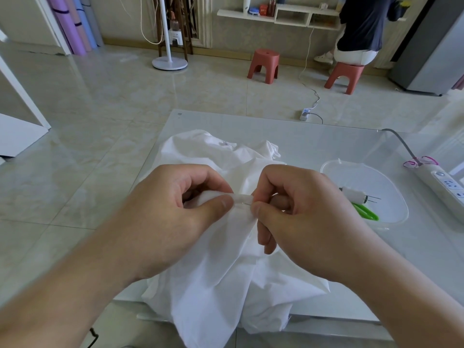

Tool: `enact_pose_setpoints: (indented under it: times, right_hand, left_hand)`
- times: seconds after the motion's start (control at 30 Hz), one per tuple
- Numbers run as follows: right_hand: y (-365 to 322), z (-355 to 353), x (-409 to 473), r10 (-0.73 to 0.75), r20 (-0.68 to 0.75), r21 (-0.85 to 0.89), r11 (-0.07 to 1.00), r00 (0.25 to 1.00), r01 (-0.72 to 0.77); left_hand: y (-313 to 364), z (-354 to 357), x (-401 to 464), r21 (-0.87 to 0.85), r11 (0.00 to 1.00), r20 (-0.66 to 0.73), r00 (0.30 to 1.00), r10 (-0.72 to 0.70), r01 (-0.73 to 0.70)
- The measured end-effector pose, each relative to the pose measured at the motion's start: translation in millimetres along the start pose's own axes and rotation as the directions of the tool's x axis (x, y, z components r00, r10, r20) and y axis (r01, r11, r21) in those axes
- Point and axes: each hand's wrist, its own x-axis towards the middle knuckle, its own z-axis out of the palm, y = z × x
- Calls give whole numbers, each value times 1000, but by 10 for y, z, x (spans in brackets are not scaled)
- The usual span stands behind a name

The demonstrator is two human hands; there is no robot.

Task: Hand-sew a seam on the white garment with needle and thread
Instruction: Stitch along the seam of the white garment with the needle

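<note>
- Left hand (175, 212) pinches a fold of the white cotton garment (226, 272), draped over the pale counter (313, 141).
- Right hand (298, 212) pinches the thin metal needle (244, 202) between both hands.

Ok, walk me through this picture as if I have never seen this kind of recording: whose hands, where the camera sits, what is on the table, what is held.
There is no machine here. A person wears a camera on the head, so the single view looks down on their own hands. The left hand pinches a fold of the white garment, which lies across a glass table. The right hand pinches the same fold where a thin needle shows between the thumbs. Beside them sits a clear plastic tub holding a thread spool and green scissors. A power strip lies at the right edge.
</note>
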Motion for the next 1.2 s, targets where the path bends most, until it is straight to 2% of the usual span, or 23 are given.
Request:
enact_pose_setpoints:
  times: [0.5, 0.77, 1.0, 1.2]
  right_hand:
    - [10, 69, -20, -44, -70, -160, 987, 997, 32]
    - [-7, 119, -37, -157, -93, -233, 963, 983, 132]
    - [23, 72, -5, -40, -54, -71, 997, 998, 36]
    - [70, 73, 23, -31, -27, 82, 996, 999, 33]
  left_hand:
    - [8, 42, -12, 25, 999, 10, 1000, -22, 22]
    - [5, 36, -14, -3, 1000, 23, 999, -28, 28]
    - [3, 33, -7, 19, 1000, -43, 999, -12, 13]
    - [34, 30, -11, 36, 999, -20, 1000, -18, 19]
